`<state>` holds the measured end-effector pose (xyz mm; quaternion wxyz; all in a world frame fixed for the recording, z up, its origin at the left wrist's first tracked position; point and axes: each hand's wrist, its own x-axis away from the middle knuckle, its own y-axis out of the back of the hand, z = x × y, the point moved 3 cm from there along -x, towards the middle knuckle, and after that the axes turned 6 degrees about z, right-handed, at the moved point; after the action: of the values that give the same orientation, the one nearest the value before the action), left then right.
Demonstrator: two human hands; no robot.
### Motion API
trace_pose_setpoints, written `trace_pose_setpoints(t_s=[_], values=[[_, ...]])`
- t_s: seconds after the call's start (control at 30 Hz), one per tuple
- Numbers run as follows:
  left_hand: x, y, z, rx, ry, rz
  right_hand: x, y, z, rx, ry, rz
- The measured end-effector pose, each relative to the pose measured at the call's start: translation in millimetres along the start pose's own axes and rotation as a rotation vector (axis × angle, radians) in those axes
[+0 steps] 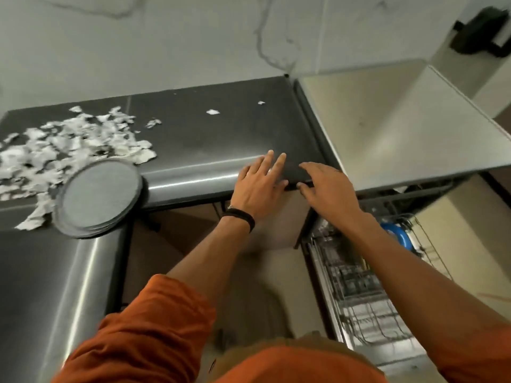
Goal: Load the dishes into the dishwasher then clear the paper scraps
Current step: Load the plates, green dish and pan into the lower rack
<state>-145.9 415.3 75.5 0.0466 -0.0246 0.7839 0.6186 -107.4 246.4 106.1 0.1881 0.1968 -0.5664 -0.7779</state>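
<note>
A stack of grey plates (99, 194) sits at the inner corner of the dark counter (215, 134). A heap of torn white paper scraps (69, 142) covers the counter's left part, and two stray scraps (213, 112) lie farther back. The open dishwasher (359, 286) at lower right shows a pulled-out wire rack with a blue dish (398, 234) in it. My left hand (260, 183) lies flat on the counter's front edge with fingers straight. My right hand (323, 186) hovers beside it over the same edge, fingers relaxed, holding nothing.
A pale steel worktop (401, 128) adjoins the dark counter on the right, above the dishwasher. A black object (481, 31) stands at the far right corner. The white wall rises behind the counter. Beige floor shows below my arms.
</note>
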Motion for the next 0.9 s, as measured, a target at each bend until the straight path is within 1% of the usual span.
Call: trace_pose_setpoints(t_s=[0.17,0.27,0.4,0.53,0.67,0.83,0.9], values=[[48.2,36.5,108.3,-0.040,0.172,-0.084,-44.6,-25.4,108.2,0.013,0.221,-0.010],[84.4,51.7,165.6,-0.060,0.292,-0.090,-66.3,-47.1,167.0,0.032,0.332,0.023],[128.9,61.7,222.5,-0.043,0.462,-0.074,-88.7,-75.0,233.0,0.050,0.465,0.087],[167.6,68.6,258.7,-0.017,0.620,-0.082,-107.1,-102.2,290.1,0.044,0.604,0.176],[189.8,67.8,285.2,-0.028,0.737,-0.069,-128.1,-131.2,333.6,0.048,0.730,0.279],[202.0,60.3,315.8,-0.030,0.877,-0.080,-156.2,-173.7,364.2,0.155,0.928,0.404],[202.1,54.8,322.9,-0.033,0.918,-0.084,-169.1,-189.8,365.9,0.203,0.992,0.421]])
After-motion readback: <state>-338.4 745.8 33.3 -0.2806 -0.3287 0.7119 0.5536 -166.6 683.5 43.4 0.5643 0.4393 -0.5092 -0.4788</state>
